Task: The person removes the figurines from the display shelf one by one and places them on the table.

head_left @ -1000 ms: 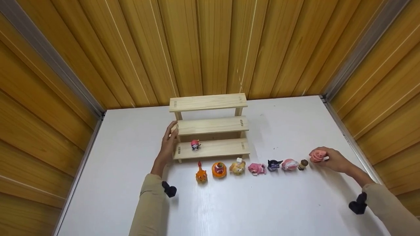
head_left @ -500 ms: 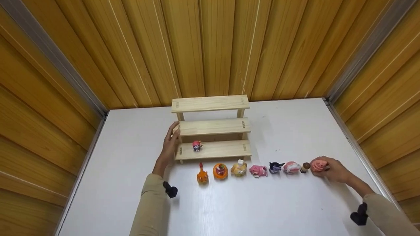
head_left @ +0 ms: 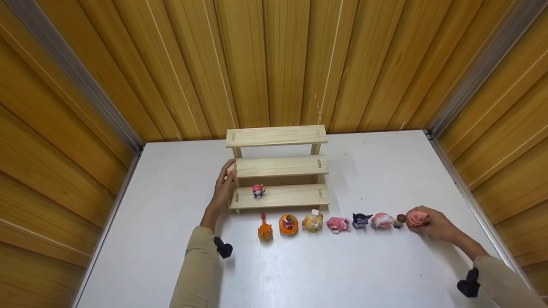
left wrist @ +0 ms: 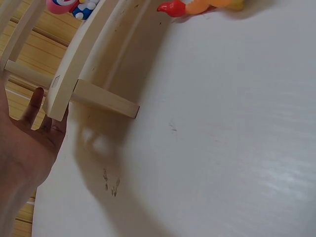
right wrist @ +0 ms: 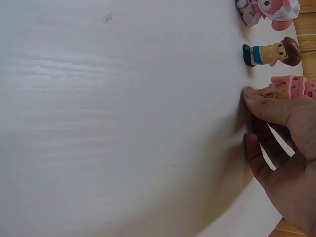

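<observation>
My left hand (head_left: 222,188) grips the left end of the middle tier of a three-tier wooden shelf (head_left: 280,166); in the left wrist view some fingertips are hidden behind the wood. On the lowest tier stands a small figurine with a red-pink top (head_left: 257,191). Over at the right, my right hand (head_left: 436,224) holds a pink ice cream cone toy (right wrist: 296,87) by its cone, low at the tabletop. Just left of that toy stands a brown-haired figurine (right wrist: 271,53).
Along the shelf's front runs a row of toys: an orange one with a red-tipped tail (head_left: 264,229), a round orange one (head_left: 288,224), a yellow one (head_left: 313,221), a pink one (head_left: 338,224), a dark one (head_left: 361,220) and a pink-white one (head_left: 382,220). Wood-patterned walls (head_left: 282,64) enclose the white table (head_left: 299,273).
My right hand has brought the ice cream cone toy down toward the table, to the right end of the row. The left hand stays at the shelf. The head view has shifted slightly.
</observation>
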{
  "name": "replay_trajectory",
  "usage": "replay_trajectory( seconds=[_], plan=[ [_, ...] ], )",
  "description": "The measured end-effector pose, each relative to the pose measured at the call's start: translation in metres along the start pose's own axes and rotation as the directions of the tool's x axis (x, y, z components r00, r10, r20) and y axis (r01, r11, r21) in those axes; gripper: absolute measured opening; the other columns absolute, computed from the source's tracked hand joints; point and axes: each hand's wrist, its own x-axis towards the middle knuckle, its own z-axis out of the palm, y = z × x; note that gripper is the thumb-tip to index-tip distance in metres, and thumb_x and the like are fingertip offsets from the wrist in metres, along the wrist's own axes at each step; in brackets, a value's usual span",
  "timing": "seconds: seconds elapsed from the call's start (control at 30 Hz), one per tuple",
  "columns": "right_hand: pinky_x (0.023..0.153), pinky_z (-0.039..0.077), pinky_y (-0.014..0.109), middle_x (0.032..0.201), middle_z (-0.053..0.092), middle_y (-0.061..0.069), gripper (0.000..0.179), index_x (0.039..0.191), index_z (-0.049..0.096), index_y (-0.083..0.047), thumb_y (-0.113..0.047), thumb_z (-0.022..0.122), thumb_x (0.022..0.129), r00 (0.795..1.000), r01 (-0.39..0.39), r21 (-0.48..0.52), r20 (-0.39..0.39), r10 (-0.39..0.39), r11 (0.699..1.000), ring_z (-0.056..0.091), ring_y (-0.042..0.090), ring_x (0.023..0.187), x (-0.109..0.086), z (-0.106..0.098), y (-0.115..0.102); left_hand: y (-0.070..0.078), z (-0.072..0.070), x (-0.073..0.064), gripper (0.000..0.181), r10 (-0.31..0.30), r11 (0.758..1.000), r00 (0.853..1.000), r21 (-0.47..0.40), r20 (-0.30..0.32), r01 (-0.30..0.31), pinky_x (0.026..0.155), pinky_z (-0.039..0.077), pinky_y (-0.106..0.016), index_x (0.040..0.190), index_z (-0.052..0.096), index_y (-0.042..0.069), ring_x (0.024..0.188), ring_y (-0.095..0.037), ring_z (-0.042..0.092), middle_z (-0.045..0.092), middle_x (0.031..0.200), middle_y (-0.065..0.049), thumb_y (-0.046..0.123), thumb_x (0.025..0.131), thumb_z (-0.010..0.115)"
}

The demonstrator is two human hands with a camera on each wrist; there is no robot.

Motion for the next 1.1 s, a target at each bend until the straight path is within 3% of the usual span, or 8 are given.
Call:
replay_trajectory(
  seconds=[0.13, 0.23, 0.43, 0.57, 0.8, 0.97, 1.1],
  plan=[
    [0.083, 0.036, 0.004, 0.101, 0.067, -0.021, 0.033, 0.105, 0.069, 0.005, 0.007, 0.084, 0.076, 0.999, -0.025, 0.011, 0.024, 0.024, 1.000, 0.050, -0.019, 0.098, 0.000, -0.002, 0.001, 0.000, 0.001, 0.002, 0.049, -0.010, 1.000, 1.000, -0.025, 0.001, 0.010, 0.116, 0.033, -0.056, 0.158, 0.035, 0.030, 0.143, -0.030, 0.035, 0.029, 0.165, -0.004, 0.040, 0.111, 0.041],
    [0.082, 0.037, 0.005, 0.105, 0.070, -0.014, 0.038, 0.110, 0.068, 0.006, 0.006, 0.085, 0.076, 0.999, -0.031, 0.003, 0.034, 0.031, 1.000, 0.049, -0.019, 0.100, 0.000, -0.004, 0.001, -0.001, 0.001, 0.003, 0.049, -0.010, 1.000, 1.000, -0.025, 0.005, 0.010, 0.118, 0.032, -0.057, 0.159, 0.035, 0.029, 0.147, -0.030, 0.033, 0.027, 0.167, -0.003, 0.040, 0.111, 0.041],
    [0.078, 0.047, 0.014, 0.110, 0.070, 0.015, 0.046, 0.117, 0.065, 0.007, 0.003, 0.085, 0.075, 0.996, -0.048, -0.088, 0.075, 0.055, 0.995, 0.048, -0.018, 0.097, 0.002, -0.013, 0.000, 0.001, 0.001, 0.003, 0.049, 0.003, 1.000, 1.000, -0.012, -0.003, -0.003, 0.118, 0.032, -0.058, 0.158, 0.035, 0.028, 0.150, -0.030, 0.031, 0.026, 0.169, -0.002, 0.038, 0.111, 0.040],
    [0.073, 0.053, 0.020, 0.112, 0.066, 0.031, 0.049, 0.121, 0.061, 0.012, 0.006, 0.082, 0.077, 0.993, -0.064, -0.097, 0.094, 0.073, 0.993, 0.052, -0.016, 0.091, 0.006, -0.023, 0.001, 0.003, 0.002, 0.003, 0.049, 0.002, 1.000, 1.000, 0.000, -0.008, -0.002, 0.118, 0.031, -0.057, 0.158, 0.035, 0.029, 0.150, -0.029, 0.031, 0.027, 0.168, -0.002, 0.039, 0.111, 0.041],
    [0.075, 0.052, 0.015, 0.106, 0.067, 0.031, 0.045, 0.127, 0.055, 0.016, 0.014, 0.070, 0.084, 0.990, -0.117, -0.067, 0.066, 0.122, 0.991, 0.059, -0.010, 0.090, 0.015, -0.039, 0.004, 0.001, 0.004, 0.005, 0.051, -0.014, 1.000, 1.000, 0.000, 0.009, 0.014, 0.122, 0.025, -0.060, 0.160, 0.032, 0.030, 0.154, -0.031, 0.025, 0.022, 0.171, -0.001, 0.043, 0.111, 0.039],
    [0.073, 0.054, 0.017, 0.106, 0.067, 0.033, 0.044, 0.125, 0.057, 0.016, 0.019, 0.068, 0.083, 0.991, -0.133, -0.100, -0.006, 0.133, 0.986, 0.063, -0.004, 0.089, 0.030, -0.045, -0.003, 0.000, 0.007, 0.008, 0.052, -0.025, 0.999, 1.000, -0.026, 0.013, 0.026, 0.123, 0.022, -0.060, 0.161, 0.031, 0.027, 0.156, -0.032, 0.020, 0.021, 0.171, -0.003, 0.038, 0.111, 0.039],
    [0.070, 0.052, 0.013, 0.105, 0.068, 0.035, 0.043, 0.126, 0.058, 0.015, 0.018, 0.067, 0.084, 0.980, -0.194, -0.113, -0.059, 0.188, 0.974, 0.073, 0.021, 0.088, 0.048, -0.044, -0.019, 0.001, 0.009, 0.005, 0.052, -0.045, 0.999, 0.999, -0.016, 0.005, 0.046, 0.123, 0.020, -0.060, 0.161, 0.030, 0.028, 0.155, -0.033, 0.018, 0.022, 0.171, -0.003, 0.039, 0.111, 0.039]
  ],
)
